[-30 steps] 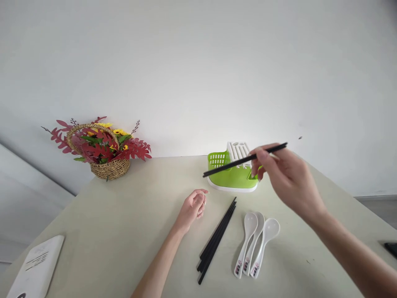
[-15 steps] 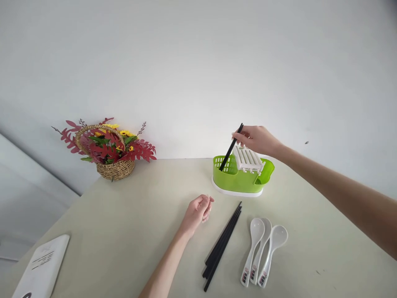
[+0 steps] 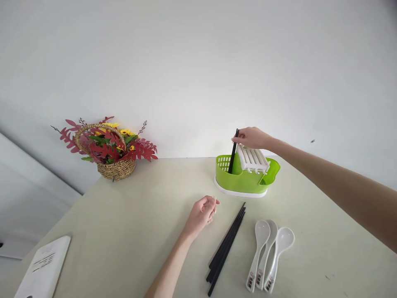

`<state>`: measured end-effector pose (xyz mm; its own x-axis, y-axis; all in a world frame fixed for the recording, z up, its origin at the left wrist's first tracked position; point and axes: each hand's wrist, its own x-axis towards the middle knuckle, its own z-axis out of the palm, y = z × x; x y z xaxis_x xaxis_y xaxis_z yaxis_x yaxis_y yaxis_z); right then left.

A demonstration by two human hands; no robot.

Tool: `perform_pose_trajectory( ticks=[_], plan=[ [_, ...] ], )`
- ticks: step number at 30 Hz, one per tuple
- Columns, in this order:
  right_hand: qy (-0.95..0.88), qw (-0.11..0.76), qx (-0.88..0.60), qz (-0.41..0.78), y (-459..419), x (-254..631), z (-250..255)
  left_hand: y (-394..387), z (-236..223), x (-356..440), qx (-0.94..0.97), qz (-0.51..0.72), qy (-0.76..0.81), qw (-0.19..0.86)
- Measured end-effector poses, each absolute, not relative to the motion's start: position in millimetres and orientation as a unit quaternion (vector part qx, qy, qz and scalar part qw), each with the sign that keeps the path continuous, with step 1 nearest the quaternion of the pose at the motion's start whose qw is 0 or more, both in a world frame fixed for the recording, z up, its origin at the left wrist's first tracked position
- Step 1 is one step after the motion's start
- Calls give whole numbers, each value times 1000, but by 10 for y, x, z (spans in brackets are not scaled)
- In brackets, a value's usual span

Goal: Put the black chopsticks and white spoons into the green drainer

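Note:
Black chopsticks [image 3: 233, 156] stand nearly upright in the left compartment of a green utensil holder [image 3: 240, 182], and my right hand [image 3: 252, 138] pinches them near the top. Beside that hand is the holder's white slatted rack [image 3: 253, 159], above the middle. My left hand [image 3: 203, 213] rests at the table in front of the holder, fingers curled in; whether they hold anything is hidden. To its right lies a bundle of several black chopsticks [image 3: 228, 248]. Three white spoons [image 3: 262, 229] lie further right, bowls pointing away from me.
A wicker basket [image 3: 117, 169] of red and yellow artificial flowers stands at the back left of the table [image 3: 124, 231]. At the front left lies a white flat box-like object [image 3: 43, 267] with dark markings. A pale wall rises behind the table.
My right hand has tipped the chopsticks from a slant to nearly upright, and they sit in the holder's left compartment. My left hand keeps its curled pose. The whole view has shifted slightly.

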<state>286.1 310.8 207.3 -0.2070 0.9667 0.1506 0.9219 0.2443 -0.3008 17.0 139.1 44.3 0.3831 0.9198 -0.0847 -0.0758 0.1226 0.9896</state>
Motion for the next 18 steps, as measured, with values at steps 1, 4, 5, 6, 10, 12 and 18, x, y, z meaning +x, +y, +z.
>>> perform_pose_trajectory(
  ticks=[1,4,5,6,10,12,18],
  plan=[
    [-772,153,-613,72,3122,2867,2069,1389,448,173,536,389,396,636],
    [-768,152,-619,71,3137,2872,2059,1388,451,178,538,385,397,637],
    [-765,152,-621,71,3136,2871,2057,1390,447,179,538,384,397,637],
    [-763,153,-624,70,3134,2868,2054,1393,441,180,538,383,397,637],
    [-752,161,-636,66,3120,2869,2043,1410,407,178,538,380,401,637],
    [-745,173,-641,64,3079,2873,2044,1414,397,180,539,380,402,635],
    [-715,392,-579,-9,2470,2733,2133,1411,426,212,545,377,414,623]
  ],
)
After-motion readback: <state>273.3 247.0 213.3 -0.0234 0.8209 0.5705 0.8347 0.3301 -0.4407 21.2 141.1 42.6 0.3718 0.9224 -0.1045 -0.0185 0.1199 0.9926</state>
